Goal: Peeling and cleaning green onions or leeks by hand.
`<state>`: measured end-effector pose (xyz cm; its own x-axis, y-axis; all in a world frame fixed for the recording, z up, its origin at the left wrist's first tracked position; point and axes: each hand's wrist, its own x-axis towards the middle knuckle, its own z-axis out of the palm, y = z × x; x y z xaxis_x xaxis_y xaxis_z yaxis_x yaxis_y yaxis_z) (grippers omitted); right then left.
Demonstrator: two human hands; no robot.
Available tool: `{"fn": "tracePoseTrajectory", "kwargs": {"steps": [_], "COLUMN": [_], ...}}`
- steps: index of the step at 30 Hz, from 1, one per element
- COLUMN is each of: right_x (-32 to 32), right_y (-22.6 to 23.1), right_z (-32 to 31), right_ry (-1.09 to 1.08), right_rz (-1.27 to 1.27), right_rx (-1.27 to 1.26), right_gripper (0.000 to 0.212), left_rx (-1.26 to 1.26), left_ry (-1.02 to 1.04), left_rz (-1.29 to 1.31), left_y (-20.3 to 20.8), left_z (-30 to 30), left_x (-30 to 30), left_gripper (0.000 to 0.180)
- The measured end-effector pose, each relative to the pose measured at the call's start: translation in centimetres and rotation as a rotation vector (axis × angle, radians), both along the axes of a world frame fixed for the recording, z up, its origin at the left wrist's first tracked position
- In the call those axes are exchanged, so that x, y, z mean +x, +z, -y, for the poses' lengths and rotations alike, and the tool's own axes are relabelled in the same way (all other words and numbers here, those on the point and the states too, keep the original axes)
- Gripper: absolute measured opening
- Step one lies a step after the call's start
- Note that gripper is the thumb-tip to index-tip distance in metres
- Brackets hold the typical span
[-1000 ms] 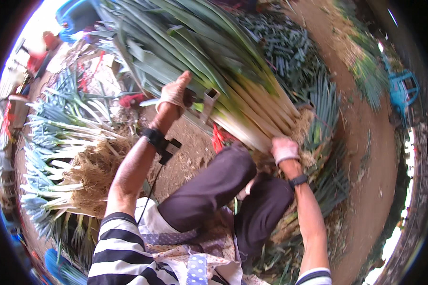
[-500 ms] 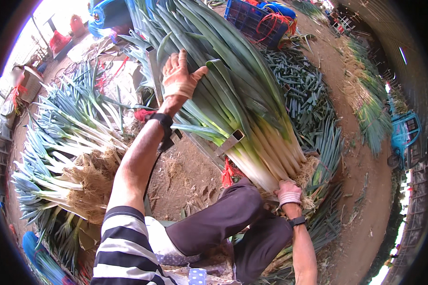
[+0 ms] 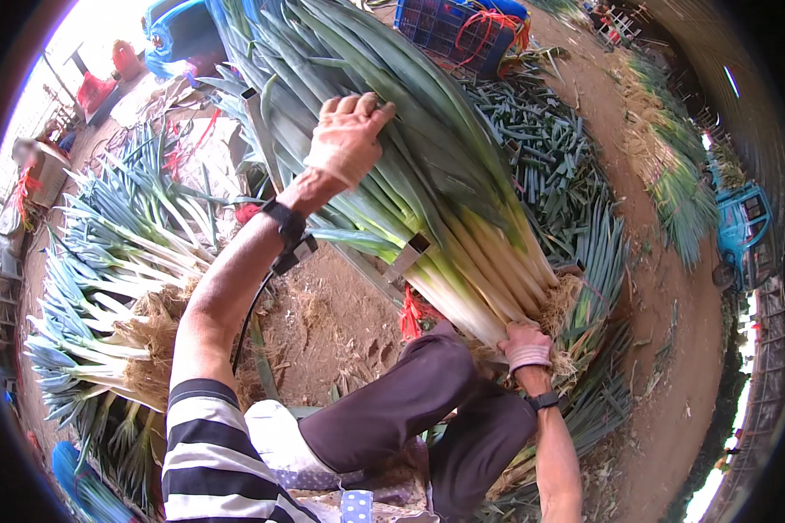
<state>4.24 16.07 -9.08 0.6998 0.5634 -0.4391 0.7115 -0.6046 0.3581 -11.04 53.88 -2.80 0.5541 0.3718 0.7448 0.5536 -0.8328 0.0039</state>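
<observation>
A large bundle of leeks [image 3: 410, 157] lies slantwise on a metal rack [image 3: 407, 255], its green leaves toward the far left and its white shanks and roots near my right knee. On top of the leaves is my left hand [image 3: 347, 144], in a pale work glove with bare fingertips, its fingers curled over and gripping the leaves. My right hand [image 3: 525, 345], gloved alike, closes round the shank ends beside the roots [image 3: 565, 305]; its fingers are partly hidden.
To the left, more leeks [image 3: 113, 296] lie piled with their roots inward. Cut green leaves [image 3: 541, 157] heap up to the right. A blue crate [image 3: 453, 35] with red string stands behind. Red ties [image 3: 412, 315] hang by the rack. A blue cart [image 3: 743, 228] is at far right.
My left hand has curled its spread fingers onto the leaves and moved slightly right. My right hand keeps its hold at the root end. The view has shifted a little.
</observation>
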Motion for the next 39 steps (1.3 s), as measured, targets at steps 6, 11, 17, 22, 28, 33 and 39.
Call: {"fn": "tracePoseTrajectory", "kwargs": {"steps": [6, 11, 17, 22, 28, 33, 39], "right_x": [0.0, 0.5, 0.2, 0.0, -0.3, 0.7, 1.0], "right_y": [-0.2, -0.4, 0.6, -0.2, -0.7, -1.2, -0.8], "right_z": [-0.5, -0.2, -0.1, -0.4, -0.5, 0.9, 0.6], "right_ry": [-0.031, -0.023, -0.029, -0.004, -0.045, 0.105, -0.083], "right_rz": [0.006, -0.009, -0.017, -0.004, -0.032, -0.004, 0.008], "right_rx": [-0.026, -0.049, -0.052, -0.035, 0.027, 0.172, 0.088], "right_gripper": [0.049, 0.049, 0.049, 0.047, 0.044, 0.026, 0.038], "left_rx": [-0.319, -0.616, -0.558, -1.43, -0.79, -0.637, -0.105], "left_ry": [-0.191, -0.143, -0.017, 0.213, -0.17, -0.017, -0.549], "left_rz": [-0.59, -0.745, -0.092, 0.757, 0.979, 0.912, 0.126], "left_y": [2.6, 4.9, -0.4, -3.6, -7.7, -8.7, -4.7], "left_z": [-3.0, -3.3, -5.9, -11.9, -10.8, 2.0, 8.3], "left_x": [1.1, 1.2, 2.2, 0.4, -5.4, -7.8, -1.5], "left_gripper": [0.027, 0.03, 0.025, 0.031, 0.021, 0.016, 0.031]}}
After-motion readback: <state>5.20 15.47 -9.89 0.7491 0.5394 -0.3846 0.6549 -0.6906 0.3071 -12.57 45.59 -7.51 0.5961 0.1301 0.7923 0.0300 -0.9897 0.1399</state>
